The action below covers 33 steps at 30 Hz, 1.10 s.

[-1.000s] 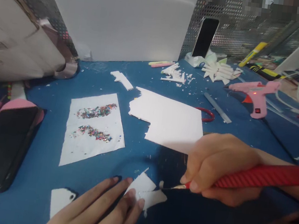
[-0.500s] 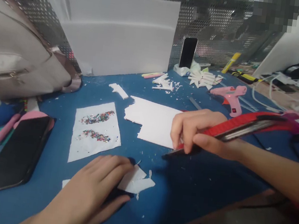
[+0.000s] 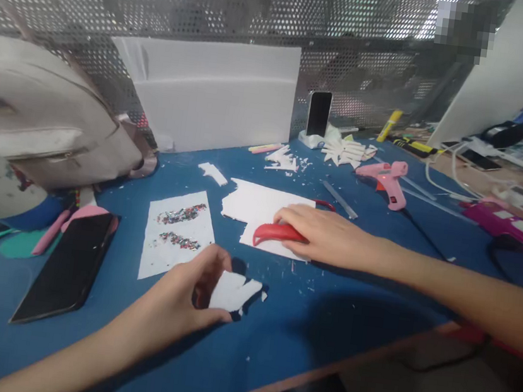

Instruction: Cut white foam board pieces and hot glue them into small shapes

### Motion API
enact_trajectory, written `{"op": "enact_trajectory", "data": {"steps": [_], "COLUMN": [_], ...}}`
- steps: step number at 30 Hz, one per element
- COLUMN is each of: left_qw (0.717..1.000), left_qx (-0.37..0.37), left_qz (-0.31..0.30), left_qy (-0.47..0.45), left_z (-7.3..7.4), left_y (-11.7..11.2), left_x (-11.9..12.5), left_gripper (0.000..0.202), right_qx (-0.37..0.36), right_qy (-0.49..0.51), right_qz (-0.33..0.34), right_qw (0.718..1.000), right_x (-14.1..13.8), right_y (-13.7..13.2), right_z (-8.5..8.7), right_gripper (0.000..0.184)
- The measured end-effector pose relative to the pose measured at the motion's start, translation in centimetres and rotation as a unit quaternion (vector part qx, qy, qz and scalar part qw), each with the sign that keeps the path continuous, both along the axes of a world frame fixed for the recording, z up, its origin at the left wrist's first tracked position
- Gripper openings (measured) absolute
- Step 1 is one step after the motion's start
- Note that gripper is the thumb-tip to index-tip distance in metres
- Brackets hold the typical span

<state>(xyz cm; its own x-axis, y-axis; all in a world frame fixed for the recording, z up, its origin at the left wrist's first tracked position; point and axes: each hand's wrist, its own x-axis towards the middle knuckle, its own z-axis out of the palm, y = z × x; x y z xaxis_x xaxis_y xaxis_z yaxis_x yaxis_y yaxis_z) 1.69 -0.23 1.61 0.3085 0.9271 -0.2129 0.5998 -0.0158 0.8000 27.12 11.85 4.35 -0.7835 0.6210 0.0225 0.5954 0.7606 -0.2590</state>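
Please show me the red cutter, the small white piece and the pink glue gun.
red cutter (image 3: 276, 231): head view, on its red handle.
small white piece (image 3: 231, 291): head view, on its flat middle.
pink glue gun (image 3: 390, 177): head view, on its body.

No legible text, seemingly, anywhere.

On the blue worktop (image 3: 324, 305), the left hand (image 3: 182, 294) pinches a small jagged white foam cut-out (image 3: 233, 291). At one o'clock from it, the right hand (image 3: 328, 236) lies over a red plastic utility knife (image 3: 278, 232) resting on a ragged white foam sheet (image 3: 251, 204); whether it grips the knife is unclear. A white paper strewn with glitter (image 3: 175, 233) lies at eleven o'clock from the left hand, and a black slab phone (image 3: 69, 264) at nine.
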Motion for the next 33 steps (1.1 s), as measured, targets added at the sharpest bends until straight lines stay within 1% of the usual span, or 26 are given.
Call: {"op": "enact_trajectory", "data": {"steps": [1, 2, 3, 4, 5, 6, 7, 8, 9, 10, 11, 12, 14, 16, 18, 23, 26, 28, 31, 33], "left_qw": [1.000, 0.999, 0.998, 0.997, 0.996, 0.994, 0.992, 0.989, 0.986, 0.982, 0.977, 0.973, 0.964, 0.956, 0.951, 0.961, 0.965, 0.962, 0.960, 0.962], "left_qx": [0.001, 0.003, 0.009, 0.016, 0.024, 0.031, 0.034, 0.030, 0.020, 0.009, -0.003, -0.016, -0.043, -0.075, -0.091, -0.053, -0.042, -0.039, -0.033, -0.024], "left_qz": [0.014, 0.025, 0.033, 0.041, 0.048, 0.054, 0.058, 0.058, 0.056, 0.057, 0.060, 0.065, 0.075, 0.072, 0.068, 0.092, 0.103, 0.118, 0.140, 0.147], "left_qy": [-0.018, -0.034, -0.048, -0.060, -0.071, -0.085, -0.104, -0.130, -0.157, -0.182, -0.204, -0.222, -0.251, -0.276, -0.288, -0.255, -0.239, -0.242, -0.240, -0.230], "left_z": [0.1, 0.2, 0.4, 0.7, 0.9, 1.2, 1.4, 1.6, 1.8, 1.8, 1.8, 1.7, 1.4, 1.1, 0.9, 0.8, 0.2, -0.4, -1.0, -1.1], "left_y": [0.0, 0.0, -0.1, -0.1, -0.1, -0.1, -0.1, -0.1, 0.0, 0.1, 0.2, 0.3, 0.4, 0.5, 0.5, 0.6, 0.7, 0.8, 0.6, 0.4], "left_x": [0.0, 0.1, 0.2, 0.3, 0.5, 0.7, 0.9, 1.0, 1.2, 1.2, 1.3, 1.3, 1.2, 1.1, 1.1, 0.7, 0.3, 0.1, 0.0, -0.1], "left_gripper": [0.042, 0.043, 0.043, 0.044, 0.044, 0.044, 0.044, 0.043, 0.041, 0.039, 0.036, 0.033, 0.029, 0.027, 0.027, 0.024, 0.021, 0.021, 0.021, 0.020], "right_qx": [0.040, 0.059, 0.045, -0.013, -0.102, -0.203, -0.297, -0.375, -0.432, -0.468, -0.487, -0.494, -0.496, -0.503, -0.504, -0.450, -0.392, -0.335, -0.255, -0.192], "right_qy": [0.031, 0.067, 0.103, 0.134, 0.158, 0.175, 0.191, 0.208, 0.224, 0.240, 0.252, 0.260, 0.267, 0.266, 0.259, 0.259, 0.258, 0.264, 0.261, 0.245], "right_qz": [0.011, 0.023, 0.034, 0.047, 0.056, 0.059, 0.060, 0.056, 0.049, 0.042, 0.037, 0.034, 0.039, 0.048, 0.047, 0.010, -0.005, -0.008, -0.035, -0.042], "right_qw": [0.999, 0.996, 0.993, 0.990, 0.981, 0.962, 0.934, 0.901, 0.872, 0.850, 0.835, 0.829, 0.826, 0.821, 0.822, 0.854, 0.883, 0.904, 0.930, 0.949], "right_x": [-0.2, -0.5, -0.8, -1.1, -1.5, -1.8, -2.1, -2.3, -2.5, -2.6, -2.7, -2.7, -2.6, -2.4, -2.1, -1.3, -1.0, -1.1, -1.7, -2.2], "right_y": [-0.3, -0.8, -1.4, -1.9, -2.5, -3.0, -3.4, -3.7, -3.9, -4.0, -3.9, -3.9, -3.8, -3.7, -3.6, -2.9, -1.6, -0.3, 2.6, 5.1], "right_z": [-0.1, -0.1, 0.0, 0.2, 0.2, 0.2, 0.1, 0.0, -0.2, -0.4, -0.7, -0.8, -1.1, -1.2, -1.1, -0.4, -0.2, -0.2, 0.2, 0.9], "right_gripper": [0.022, 0.024, 0.026, 0.027, 0.029, 0.029, 0.028, 0.025, 0.022, 0.018, 0.015, 0.013, 0.013, 0.015, 0.016, 0.016, 0.018, 0.019, 0.021, 0.023]}}
